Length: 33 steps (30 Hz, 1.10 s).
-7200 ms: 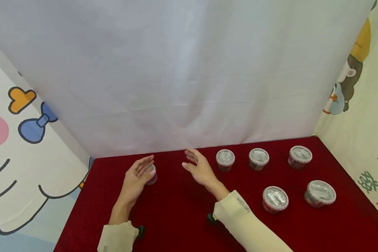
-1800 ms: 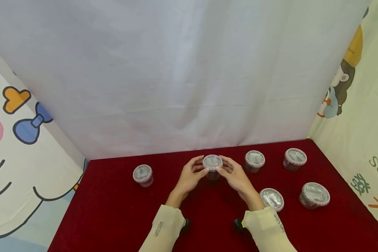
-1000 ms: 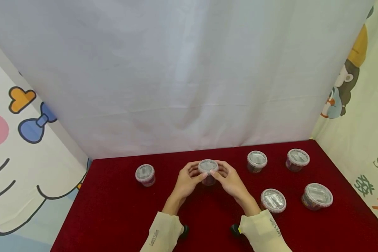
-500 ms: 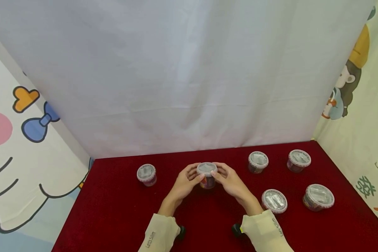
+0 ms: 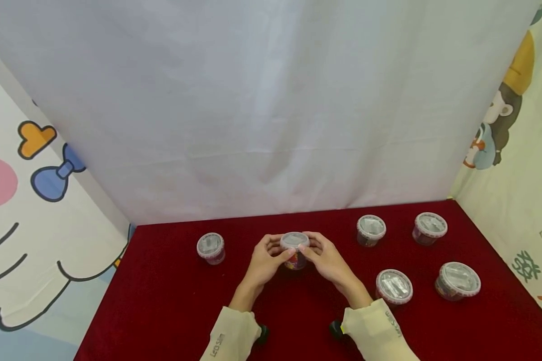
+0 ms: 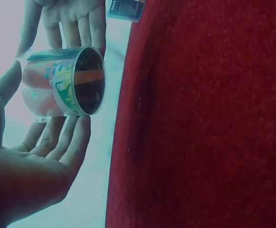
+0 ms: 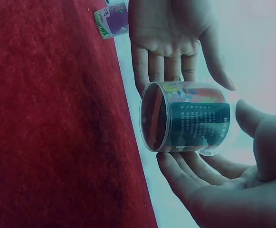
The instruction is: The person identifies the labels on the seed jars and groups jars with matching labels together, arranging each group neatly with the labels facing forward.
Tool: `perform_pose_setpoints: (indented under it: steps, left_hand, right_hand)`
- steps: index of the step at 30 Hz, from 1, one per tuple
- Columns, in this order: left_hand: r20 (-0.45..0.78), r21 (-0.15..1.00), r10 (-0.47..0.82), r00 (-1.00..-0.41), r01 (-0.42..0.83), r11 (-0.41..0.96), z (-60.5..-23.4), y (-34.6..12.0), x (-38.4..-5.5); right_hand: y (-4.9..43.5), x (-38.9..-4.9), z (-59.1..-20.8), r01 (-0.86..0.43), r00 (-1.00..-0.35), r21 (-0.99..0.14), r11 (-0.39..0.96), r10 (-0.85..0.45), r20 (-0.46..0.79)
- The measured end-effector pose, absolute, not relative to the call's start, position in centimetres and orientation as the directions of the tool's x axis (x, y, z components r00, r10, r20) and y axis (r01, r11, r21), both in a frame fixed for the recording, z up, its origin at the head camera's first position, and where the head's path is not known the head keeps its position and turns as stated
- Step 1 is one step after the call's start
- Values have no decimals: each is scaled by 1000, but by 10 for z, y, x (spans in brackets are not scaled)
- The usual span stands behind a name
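Both hands grip one small lidded plastic tub (image 5: 294,243) from opposite sides, thumbs near its rim, at the middle of the red table. My left hand (image 5: 263,263) holds its left side and my right hand (image 5: 328,258) its right side. In the left wrist view the clear tub (image 6: 64,83) shows a colourful leafy label and a dark base, raised off the red cloth. A dark label with rows of small print faces the right wrist view on the same tub (image 7: 199,121). Its lid is hidden there behind the thumbs.
A similar tub (image 5: 211,248) stands to the left. Several more are on the right: two at the back (image 5: 371,229), one behind my right forearm (image 5: 394,287), and a wider one (image 5: 458,281). A white curtain (image 5: 271,125) rises behind the red table (image 5: 162,301).
Earlier the hands were apart, the left beside the left tub. They have since come together round a back-row tub, lifted it and brought it left and slightly nearer.
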<state>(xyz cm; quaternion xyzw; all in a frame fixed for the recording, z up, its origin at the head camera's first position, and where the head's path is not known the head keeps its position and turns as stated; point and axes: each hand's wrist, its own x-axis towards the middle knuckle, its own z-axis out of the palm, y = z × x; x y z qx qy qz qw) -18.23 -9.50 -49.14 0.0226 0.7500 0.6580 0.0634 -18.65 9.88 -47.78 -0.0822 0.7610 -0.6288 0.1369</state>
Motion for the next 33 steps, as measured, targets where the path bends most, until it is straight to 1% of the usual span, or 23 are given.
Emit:
perform_pose_setpoints:
  steps: [11, 16, 20, 23, 27, 31, 33]
  left_hand:
    - [-83, 988, 200, -976, -53, 148, -491, -102, -182]
    - [-92, 988, 151, -984, -71, 140, -490, -101, -181]
    - [-115, 985, 99, -988, -101, 141, -488, -99, -179]
    - [-117, 983, 85, -990, -104, 148, -487, -98, -178]
    - [-104, 988, 137, -985, -87, 128, -487, -103, -177]
    - [-101, 993, 205, -974, -86, 79, -488, -109, -177]
    - [-104, 994, 214, -971, -91, 67, -488, -110, -178]
  right_hand:
    - [101, -189, -476, 53, -929, -987, 149, -355, -103]
    - [98, -186, -476, 73, -933, -990, 118, -342, -110]
    - [94, -185, -477, 68, -938, -990, 126, -330, -107]
    - [91, -185, -478, 64, -940, -989, 131, -325, -104]
    - [93, -186, -478, 69, -932, -991, 118, -346, -106]
    - [97, -187, -478, 91, -910, -992, 83, -397, -117]
    - [97, -188, -478, 101, -904, -993, 64, -410, -119]
